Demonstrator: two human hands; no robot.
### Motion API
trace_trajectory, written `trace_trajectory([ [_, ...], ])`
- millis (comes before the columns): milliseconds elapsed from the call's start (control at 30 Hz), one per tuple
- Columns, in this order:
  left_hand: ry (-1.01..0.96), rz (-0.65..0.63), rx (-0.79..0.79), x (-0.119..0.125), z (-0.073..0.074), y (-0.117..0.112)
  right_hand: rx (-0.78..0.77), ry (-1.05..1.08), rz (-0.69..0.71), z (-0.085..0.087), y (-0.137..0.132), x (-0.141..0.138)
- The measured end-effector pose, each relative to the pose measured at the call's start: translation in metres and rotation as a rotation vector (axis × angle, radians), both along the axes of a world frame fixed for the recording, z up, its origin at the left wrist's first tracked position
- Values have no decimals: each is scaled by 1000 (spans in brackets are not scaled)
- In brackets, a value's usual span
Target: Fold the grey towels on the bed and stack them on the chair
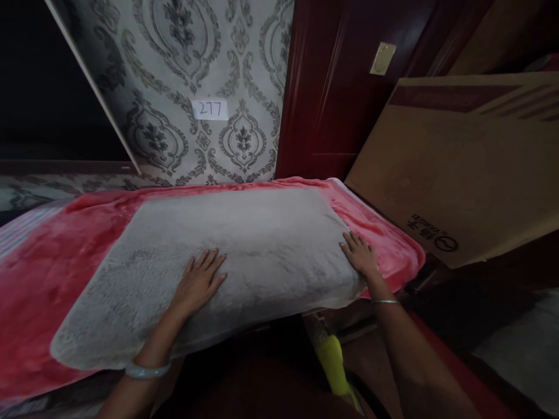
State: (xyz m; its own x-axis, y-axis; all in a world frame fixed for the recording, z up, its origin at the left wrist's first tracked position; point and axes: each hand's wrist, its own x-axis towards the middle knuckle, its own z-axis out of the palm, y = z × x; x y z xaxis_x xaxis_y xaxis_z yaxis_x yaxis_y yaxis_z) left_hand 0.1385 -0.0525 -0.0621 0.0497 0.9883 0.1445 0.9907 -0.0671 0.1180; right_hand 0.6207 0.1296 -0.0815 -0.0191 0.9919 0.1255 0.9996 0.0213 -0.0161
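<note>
While the left hand (198, 282) lies flat, fingers spread, on the grey pad (244, 256), the right hand (360, 254) rests open-palmed at its right end, over the red blanket (48, 262).

The soft grey rectangular mat (262, 244) lies bare between the flat-pressed left hand (198, 282) and right hand (360, 254). The red plush blanket (52, 262) gives free room to the left. On the right, a large brown cardboard box (458, 169) leans just beside the blanket's edge. A grey patterned wallpapered wall (183, 70) and a dark red wooden door (332, 87) close the far side.
</note>
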Motion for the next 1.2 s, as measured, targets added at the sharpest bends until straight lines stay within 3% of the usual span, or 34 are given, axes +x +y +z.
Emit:
trace_trajectory([
  [233, -46, 14, 105, -4, -13, 10, -68, 4, -16, 13, -1, -3],
  [367, -75, -41, 176, 5, -1, 32, -82, -4, 9, 22, 2, -19],
  [533, -22, -42, 77, 28, 26, 70, -111, 82, 311, 30, 2, -82],
  [600, 14, -22, 61, 35, 26, 79, -138, 110, 457, 31, 8, -106],
  [667, 38, -4, 76, 38, 21, 84, -149, 121, 514, 32, 20, -117],
  [833, 40, -10, 113, 34, 6, 85, -144, 104, 283, 39, 67, -86],
  [1000, 33, -30, 144, 29, 5, 86, -122, 133, 97, 42, 97, -48],
  [1100, 36, -23, 144, 29, 4, 87, -117, 139, 17, 44, 104, -51],
  [1200, 24, -18, 161, 28, 2, 87, -43, 137, 14, 45, 104, -77],
])
